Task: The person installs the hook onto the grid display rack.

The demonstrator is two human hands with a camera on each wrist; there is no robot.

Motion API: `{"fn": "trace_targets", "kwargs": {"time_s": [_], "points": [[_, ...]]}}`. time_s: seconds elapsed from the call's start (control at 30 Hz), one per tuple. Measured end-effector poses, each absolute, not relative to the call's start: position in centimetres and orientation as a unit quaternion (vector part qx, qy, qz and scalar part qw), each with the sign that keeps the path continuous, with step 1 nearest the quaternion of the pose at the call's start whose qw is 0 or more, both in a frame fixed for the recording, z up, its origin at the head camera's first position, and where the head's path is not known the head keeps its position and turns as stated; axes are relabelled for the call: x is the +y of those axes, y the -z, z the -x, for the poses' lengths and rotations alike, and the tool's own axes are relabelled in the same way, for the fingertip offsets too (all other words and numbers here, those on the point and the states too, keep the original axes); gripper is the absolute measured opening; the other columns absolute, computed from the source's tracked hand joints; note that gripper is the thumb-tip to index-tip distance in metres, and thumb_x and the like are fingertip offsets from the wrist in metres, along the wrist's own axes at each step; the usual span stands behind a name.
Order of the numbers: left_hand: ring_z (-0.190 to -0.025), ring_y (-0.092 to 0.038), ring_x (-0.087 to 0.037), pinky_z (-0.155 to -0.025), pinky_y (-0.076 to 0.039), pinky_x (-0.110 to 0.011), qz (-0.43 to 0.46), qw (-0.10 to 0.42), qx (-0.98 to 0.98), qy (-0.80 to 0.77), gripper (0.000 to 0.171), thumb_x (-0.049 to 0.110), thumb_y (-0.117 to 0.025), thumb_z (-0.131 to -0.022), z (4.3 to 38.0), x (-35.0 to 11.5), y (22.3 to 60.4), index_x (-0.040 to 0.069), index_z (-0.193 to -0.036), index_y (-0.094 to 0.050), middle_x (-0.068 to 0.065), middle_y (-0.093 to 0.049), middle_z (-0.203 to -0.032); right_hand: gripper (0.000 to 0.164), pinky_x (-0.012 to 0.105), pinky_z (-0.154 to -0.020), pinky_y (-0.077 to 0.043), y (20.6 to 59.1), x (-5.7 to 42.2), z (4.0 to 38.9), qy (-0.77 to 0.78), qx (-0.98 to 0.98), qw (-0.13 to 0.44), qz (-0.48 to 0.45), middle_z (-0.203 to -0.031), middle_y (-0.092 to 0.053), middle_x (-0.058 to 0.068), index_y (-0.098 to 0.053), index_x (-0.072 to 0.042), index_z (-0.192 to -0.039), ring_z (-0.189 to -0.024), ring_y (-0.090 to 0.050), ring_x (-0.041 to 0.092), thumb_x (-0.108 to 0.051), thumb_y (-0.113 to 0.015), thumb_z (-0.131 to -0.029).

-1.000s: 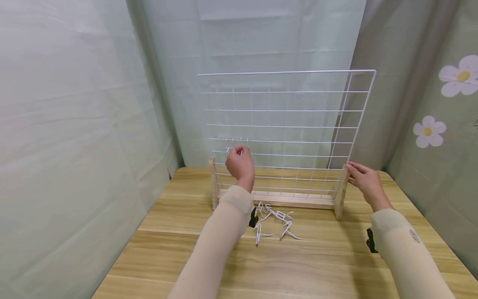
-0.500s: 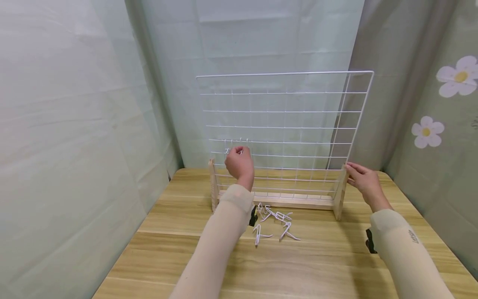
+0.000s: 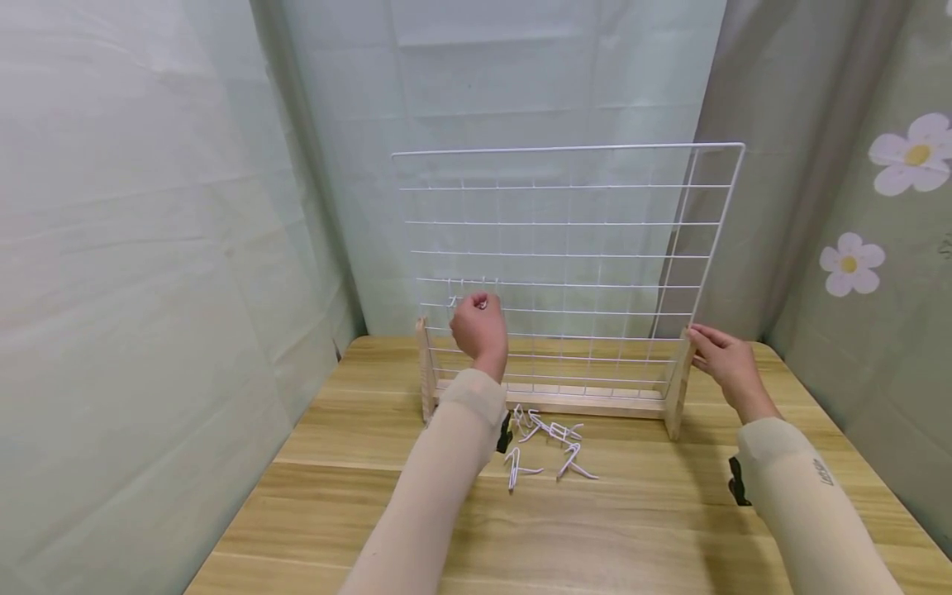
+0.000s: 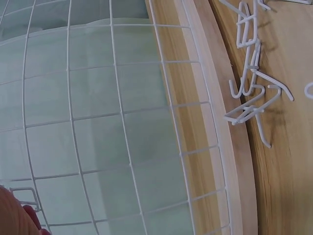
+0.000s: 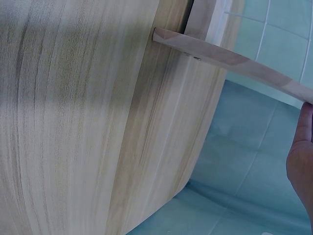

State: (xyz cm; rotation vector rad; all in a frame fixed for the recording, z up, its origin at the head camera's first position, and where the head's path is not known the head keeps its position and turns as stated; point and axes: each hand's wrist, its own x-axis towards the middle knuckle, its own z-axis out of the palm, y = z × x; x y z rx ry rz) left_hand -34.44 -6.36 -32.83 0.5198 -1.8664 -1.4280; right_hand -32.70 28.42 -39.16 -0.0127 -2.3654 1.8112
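Note:
A white wire grid panel (image 3: 580, 241) stands upright in a wooden base (image 3: 580, 401). My left hand (image 3: 479, 329) is at the grid's lower left, pinching a white wire hook (image 4: 25, 192) against the bars; the fingers cover most of it. Beside that hand another white hook (image 3: 452, 300) hangs on the grid. At the stand's right end my right hand (image 3: 727, 364) grips the top of the wooden upright (image 3: 678, 384) between thumb and fingers. In the right wrist view its fingers (image 5: 304, 122) touch the upright's edge.
Several loose white hooks (image 3: 554, 430) lie in a tangle before the base, with one hook (image 3: 515, 471) apart nearer the front and another (image 3: 573, 463) to its right. The wooden table (image 3: 357, 463) is bordered by pale curtains (image 3: 164, 248).
The pinched hook's top has shifted slightly right along the bar, with the left hand moving barely. My right hand keeps its place on the upright.

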Motion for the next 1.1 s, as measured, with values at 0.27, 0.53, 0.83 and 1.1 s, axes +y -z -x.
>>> {"fn": "trace_targets", "kwargs": {"time_s": [0.27, 0.53, 0.83, 1.1], "points": [[-0.081, -0.067, -0.028, -0.076, -0.052, -0.045, -0.191, 0.36, -0.729, 0.55, 0.014, 0.021, -0.07, -0.09, 34.3, -6.1, 33.2, 0.007, -0.09, -0.073, -0.007, -0.073, -0.086, 0.068, 0.022, -0.089, -0.05, 39.2, 28.5, 32.6, -0.609, -0.789, 0.08, 0.005, -0.131, -0.054, 0.006, -0.042, 0.003, -0.147, -0.106, -0.054, 0.004, -0.045, -0.052, -0.1], [-0.079, -0.066, -0.027, -0.074, -0.05, -0.044, -0.183, 0.358, -0.735, 0.546, 0.016, 0.025, -0.072, -0.088, 34.3, -6.2, 33.9, 0.009, -0.09, -0.072, -0.005, -0.072, -0.085, 0.069, 0.02, -0.087, -0.05, 39.2, 28.7, 32.7, -0.609, -0.789, 0.081, 0.006, -0.135, -0.053, 0.01, -0.042, 0.004, -0.147, -0.108, -0.054, 0.006, -0.045, -0.051, -0.1], [-0.074, -0.063, -0.025, -0.068, -0.048, -0.044, -0.178, 0.347, -0.741, 0.547, 0.014, 0.024, -0.072, -0.089, 34.2, -6.1, 35.1, 0.01, -0.088, -0.072, -0.003, -0.068, -0.079, 0.068, 0.027, -0.091, -0.05, 39.4, 29.0, 33.0, -0.609, -0.79, 0.073, 0.016, -0.139, -0.049, 0.012, -0.041, 0.001, -0.148, -0.113, -0.053, 0.011, -0.046, -0.051, -0.1], [-0.073, -0.062, -0.025, -0.064, -0.046, -0.043, -0.164, 0.342, -0.744, 0.55, 0.011, 0.022, -0.073, -0.085, 33.7, -6.4, 35.8, 0.011, -0.089, -0.074, -0.001, -0.066, -0.077, 0.068, 0.033, -0.098, -0.047, 39.4, 29.4, 33.1, -0.614, -0.785, 0.079, 0.011, -0.128, -0.052, 0.003, -0.042, 0.002, -0.147, -0.11, -0.052, 0.008, -0.047, -0.051, -0.1]]}}
